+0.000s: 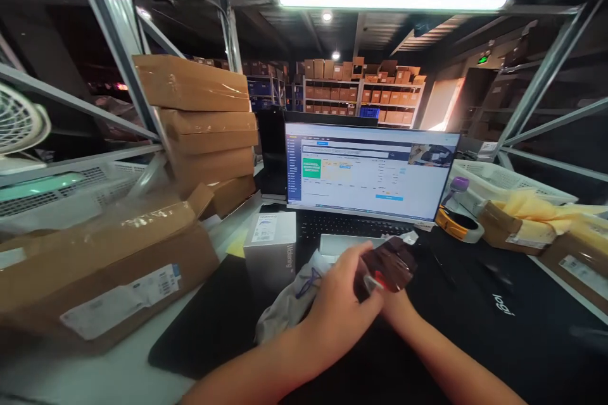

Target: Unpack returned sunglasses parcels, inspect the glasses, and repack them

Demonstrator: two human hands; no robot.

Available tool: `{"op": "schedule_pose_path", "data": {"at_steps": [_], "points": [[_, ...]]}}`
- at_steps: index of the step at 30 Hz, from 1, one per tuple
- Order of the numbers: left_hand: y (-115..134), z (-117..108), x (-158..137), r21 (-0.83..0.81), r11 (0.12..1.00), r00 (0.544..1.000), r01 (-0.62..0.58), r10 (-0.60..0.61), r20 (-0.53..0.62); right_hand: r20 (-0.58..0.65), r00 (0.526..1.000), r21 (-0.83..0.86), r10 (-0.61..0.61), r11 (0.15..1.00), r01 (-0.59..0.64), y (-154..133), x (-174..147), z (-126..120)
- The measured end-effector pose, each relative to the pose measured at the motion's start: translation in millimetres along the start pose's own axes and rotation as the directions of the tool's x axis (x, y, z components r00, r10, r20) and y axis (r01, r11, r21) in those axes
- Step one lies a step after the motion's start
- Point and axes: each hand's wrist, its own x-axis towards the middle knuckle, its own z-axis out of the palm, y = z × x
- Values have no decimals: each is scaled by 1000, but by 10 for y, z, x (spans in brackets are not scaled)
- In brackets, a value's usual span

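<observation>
My left hand (pixel 339 294) is closed around the edge of a dark reddish-brown glossy piece (pixel 392 262), whose exact kind I cannot make out. A small red patch shows near my thumb. My right hand (pixel 399 309) is just behind and below the piece; its fingers are hidden. Under my left forearm lies a grey cloth pouch (pixel 280 316) with a dark drawstring. Beside the pouch stands a grey-white product box (pixel 270 250) with a label on top. A pale open tray or box lid (pixel 342 243) sits behind my left hand.
A monitor (pixel 365 171) and a black keyboard (pixel 332 223) are behind. Cardboard boxes (pixel 199 133) are stacked at left, with a larger carton (pixel 118 291) in front. At right are a tape roll (pixel 458 224), yellow packing material (pixel 541 209) and a pen (pixel 444 269) on the black desk mat (pixel 484 329).
</observation>
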Motion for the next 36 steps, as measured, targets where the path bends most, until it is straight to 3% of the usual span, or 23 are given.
{"op": "schedule_pose_path", "data": {"at_steps": [3, 8, 11, 14, 17, 19, 22, 25, 27, 30, 32, 36], "points": [[33, -33, -3, -101, 991, 995, 89, -84, 56, 28, 999, -19, 18, 1000, -17, -29, 23, -153], [150, -176, 60, -131, 965, 966, 227, -206, 159, -32, 997, -79, 76, 994, -78, -62, 95, -558], [197, -316, 122, -113, 941, 910, 319, -271, 313, 1, 991, -103, 133, 986, -132, -105, 106, -759], [189, -476, 187, -108, 917, 823, 384, -287, 490, -1, 981, -28, 193, 981, -193, -216, 76, -867], [148, -626, 236, -87, 906, 747, 413, -283, 602, 47, 991, -60, 126, 991, -124, -294, 55, -931], [105, -687, 248, -113, 910, 742, 400, -249, 622, 94, 991, -111, 90, 991, -80, -280, 64, -957], [-14, -668, 241, -252, 871, 787, 422, -214, 579, -16, 981, -22, 194, 981, -194, -194, 102, -952], [-177, -521, 247, -427, 759, 842, 492, -291, 453, -117, 938, 302, 326, 912, -278, -118, 170, -901], [-249, -399, 270, -562, 647, 856, 516, -376, 353, -118, 912, 492, 392, 821, -289, -101, 221, -862], [-240, -270, 307, -722, 497, 850, 482, -463, 249, -41, 883, 644, 468, 688, -335, -112, 270, -807], [-189, -239, 313, -779, 470, 867, 414, -463, 181, 15, 873, 685, 488, 631, -365, -120, 278, -767], [-128, -239, 293, -800, 496, 894, 337, -435, 107, 26, 857, 731, 515, 575, -368, -115, 275, -677]]}}
